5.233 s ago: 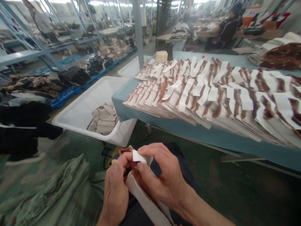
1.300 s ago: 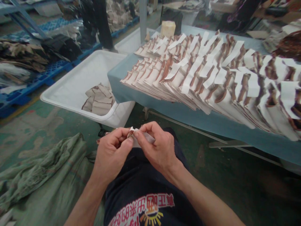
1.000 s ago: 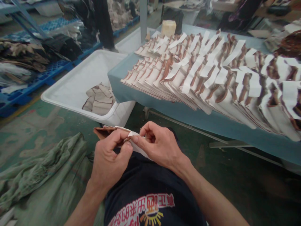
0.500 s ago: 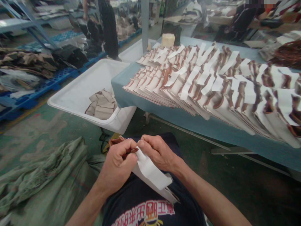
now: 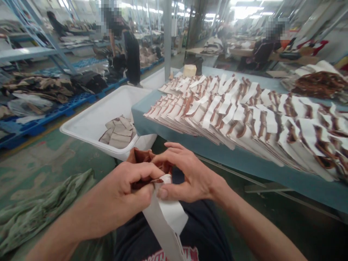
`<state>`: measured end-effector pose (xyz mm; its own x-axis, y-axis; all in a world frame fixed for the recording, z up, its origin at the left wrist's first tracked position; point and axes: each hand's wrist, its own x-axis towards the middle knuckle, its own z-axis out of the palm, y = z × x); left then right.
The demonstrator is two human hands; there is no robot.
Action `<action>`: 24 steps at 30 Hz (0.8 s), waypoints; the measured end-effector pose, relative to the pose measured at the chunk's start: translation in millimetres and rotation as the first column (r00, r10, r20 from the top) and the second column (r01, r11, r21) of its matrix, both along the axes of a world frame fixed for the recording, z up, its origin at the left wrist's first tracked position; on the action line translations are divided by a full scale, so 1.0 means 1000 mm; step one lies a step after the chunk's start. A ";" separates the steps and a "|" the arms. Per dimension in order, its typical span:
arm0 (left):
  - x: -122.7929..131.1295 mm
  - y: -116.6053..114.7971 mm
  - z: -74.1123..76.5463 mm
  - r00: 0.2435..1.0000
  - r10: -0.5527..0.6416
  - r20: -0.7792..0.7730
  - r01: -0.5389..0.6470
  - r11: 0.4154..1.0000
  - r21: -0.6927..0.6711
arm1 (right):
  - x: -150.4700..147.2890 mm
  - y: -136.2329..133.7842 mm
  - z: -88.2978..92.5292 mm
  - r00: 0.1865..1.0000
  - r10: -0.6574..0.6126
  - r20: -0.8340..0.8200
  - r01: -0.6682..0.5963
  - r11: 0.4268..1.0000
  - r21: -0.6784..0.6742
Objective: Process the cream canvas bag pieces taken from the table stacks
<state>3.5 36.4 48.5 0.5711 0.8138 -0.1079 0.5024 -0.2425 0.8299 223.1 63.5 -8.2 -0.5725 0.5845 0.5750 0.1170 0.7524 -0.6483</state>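
Observation:
Between my hands, above my lap, is a brown leather piece with a pale off-white backing that hangs down toward me. A white strip lies over it, its lower end loose. My left hand is closed, pinching the piece by its brown edge between thumb and fingers. My right hand has its thumb pressed on the top of the white strip, with the fingers curved over the far side of the leather. The ends of those fingers are partly hidden.
Ahead on the right, a blue-covered table bears rows of similar overlapping pieces with white strips. Left of it a white tub holds several pale pieces. Green cloth lies at lower left. A person stands beyond the tub.
My view has tilted up. The leather piece and both hands are now higher in view, with more brown showing. My right hand has shifted from a fingertip pinch to thumb on strip, fingers extended over the leather.

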 end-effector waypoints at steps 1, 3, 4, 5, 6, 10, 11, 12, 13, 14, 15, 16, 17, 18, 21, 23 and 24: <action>0.000 -0.001 0.002 1.000 0.007 -0.008 -0.007 1.000 -0.001 | 0.002 0.001 0.002 0.998 -0.010 0.069 0.008 1.000 0.025; 0.000 -0.003 0.004 1.000 0.021 -0.001 -0.021 0.999 -0.035 | 0.005 0.001 0.007 0.983 -0.010 0.182 0.008 1.000 0.009; 0.000 -0.004 0.004 1.000 0.026 0.011 -0.025 0.998 -0.064 | 0.007 0.001 0.010 0.976 0.014 0.216 -0.009 1.000 -0.027; 0.000 -0.004 0.005 0.999 0.029 0.025 -0.027 0.996 -0.090 | 0.008 0.000 0.012 0.971 0.049 0.233 -0.033 0.997 -0.075; 0.000 -0.004 0.005 0.999 0.030 0.039 -0.026 0.993 -0.111 | 0.009 -0.001 0.014 0.968 0.086 0.236 -0.057 0.990 -0.129; -0.008 -0.001 0.007 0.997 -0.019 0.069 0.028 0.991 -0.132 | 0.008 -0.003 0.019 0.968 0.168 0.185 -0.112 0.954 -0.278; -0.012 0.001 0.006 0.995 -0.055 0.078 0.065 0.989 -0.135 | 0.008 -0.003 0.019 0.968 0.183 0.171 -0.125 0.945 -0.301; -0.016 0.004 0.005 0.992 -0.098 0.083 0.109 0.984 -0.138 | 0.008 -0.003 0.018 0.968 0.194 0.160 -0.136 0.938 -0.318; -0.020 0.007 0.003 0.986 -0.142 0.084 0.153 0.979 -0.134 | 0.008 -0.003 0.018 0.968 0.201 0.150 -0.143 0.933 -0.329; -0.024 0.010 0.000 0.980 -0.180 0.084 0.189 0.974 -0.126 | 0.008 -0.003 0.017 0.968 0.207 0.142 -0.149 0.929 -0.340; -0.026 0.013 -0.003 0.975 -0.205 0.085 0.214 0.970 -0.119 | 0.008 -0.003 0.017 0.968 0.212 0.132 -0.154 0.924 -0.349; -0.028 0.016 -0.007 0.971 -0.222 0.091 0.231 0.966 -0.116 | 0.008 -0.003 0.017 0.969 0.218 0.118 -0.163 0.919 -0.359; -0.028 0.018 -0.011 0.965 -0.237 0.110 0.249 0.962 -0.114 | 0.008 -0.003 0.017 0.969 0.227 0.101 -0.175 0.912 -0.371; -0.028 0.020 -0.015 0.959 -0.246 0.142 0.262 0.959 -0.111 | 0.007 -0.003 0.016 0.968 0.236 0.082 -0.189 0.905 -0.381; -0.023 0.019 -0.022 0.940 -0.256 0.226 0.284 0.954 -0.100 | 0.004 -0.007 0.014 0.974 0.227 0.011 -0.206 0.901 -0.382; -0.019 0.015 -0.026 0.933 -0.246 0.262 0.275 0.958 -0.079 | 0.000 -0.011 0.010 0.977 0.199 -0.077 -0.213 0.896 -0.390; -0.018 0.012 -0.028 0.929 -0.235 0.285 0.265 0.962 -0.071 | -0.003 -0.014 0.007 0.973 0.186 -0.135 -0.225 0.885 -0.408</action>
